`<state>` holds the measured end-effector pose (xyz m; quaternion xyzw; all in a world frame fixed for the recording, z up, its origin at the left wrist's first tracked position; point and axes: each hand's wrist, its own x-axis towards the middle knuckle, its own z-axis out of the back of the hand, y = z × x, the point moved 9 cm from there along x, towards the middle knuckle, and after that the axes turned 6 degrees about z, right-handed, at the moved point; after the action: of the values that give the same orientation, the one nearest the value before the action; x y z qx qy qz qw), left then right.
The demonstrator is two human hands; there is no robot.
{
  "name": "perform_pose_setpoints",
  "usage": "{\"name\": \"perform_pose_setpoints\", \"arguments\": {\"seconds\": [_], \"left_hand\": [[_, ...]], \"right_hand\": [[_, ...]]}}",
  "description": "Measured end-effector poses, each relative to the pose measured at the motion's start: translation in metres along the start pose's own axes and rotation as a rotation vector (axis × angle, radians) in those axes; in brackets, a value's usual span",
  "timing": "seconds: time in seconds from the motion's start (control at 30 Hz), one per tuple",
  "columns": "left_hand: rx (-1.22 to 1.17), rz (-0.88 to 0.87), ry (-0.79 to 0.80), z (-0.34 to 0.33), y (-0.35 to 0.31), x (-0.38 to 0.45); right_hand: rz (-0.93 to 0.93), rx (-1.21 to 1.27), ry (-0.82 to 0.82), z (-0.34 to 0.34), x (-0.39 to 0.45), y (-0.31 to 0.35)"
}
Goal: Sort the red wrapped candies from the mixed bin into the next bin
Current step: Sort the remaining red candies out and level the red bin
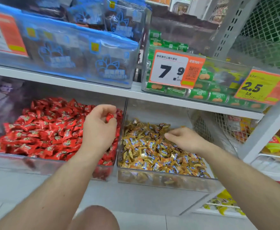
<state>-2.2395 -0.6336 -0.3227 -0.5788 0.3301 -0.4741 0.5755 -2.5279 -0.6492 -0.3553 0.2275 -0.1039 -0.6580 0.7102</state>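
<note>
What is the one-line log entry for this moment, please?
left hand: holds red candy over red bin | right hand: fingers down in gold bin | step: drop not yet done

The blue bags (72, 52) above are blurred, their print unreadable; the left tag (4, 34) is cropped.

My bare arms and hands at the shelf

My left hand (99, 125) and right hand (185, 140) wore no gloves, rings or watch. Both forearms ran sleeveless from the lower corners of the frame toward its middle. At the bottom centre my bare knee (94, 218) showed, rounded, with no cloth over it.
</note>
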Motion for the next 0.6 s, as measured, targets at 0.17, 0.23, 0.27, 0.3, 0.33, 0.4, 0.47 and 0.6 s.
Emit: {"name": "perform_pose_setpoints", "arguments": {"seconds": [0.17,0.23,0.27,0.3,0.33,0.4,0.47,0.6], "left_hand": [[0.203,0.058,-0.042,0.064,0.032,0.029],[0.286,0.098,0.03,0.073,0.038,0.036],[0.354,0.127,0.085,0.073,0.039,0.037],[0.457,0.13,0.123,0.071,0.037,0.035],[0.576,0.087,0.127,0.07,0.028,0.03],[0.673,-0.159,0.094,0.055,-0.012,0.007],[0.644,-0.479,0.161,0.019,-0.052,-0.038],[0.86,-0.722,0.474,-0.076,-0.053,-0.114]], "right_hand": [[0.03,0.122,-0.096,-0.007,-0.016,0.037],[0.05,0.144,-0.096,-0.011,-0.021,0.049],[0.053,0.164,-0.095,-0.012,-0.023,0.053],[0.056,0.178,-0.098,-0.012,-0.027,0.055],[0.06,0.178,-0.106,-0.011,-0.03,0.056],[0.067,0.156,-0.152,-0.004,-0.039,0.051],[0.068,0.109,-0.195,0.003,-0.051,0.041],[0.028,-0.033,-0.208,-0.002,-0.057,0.029]]}}
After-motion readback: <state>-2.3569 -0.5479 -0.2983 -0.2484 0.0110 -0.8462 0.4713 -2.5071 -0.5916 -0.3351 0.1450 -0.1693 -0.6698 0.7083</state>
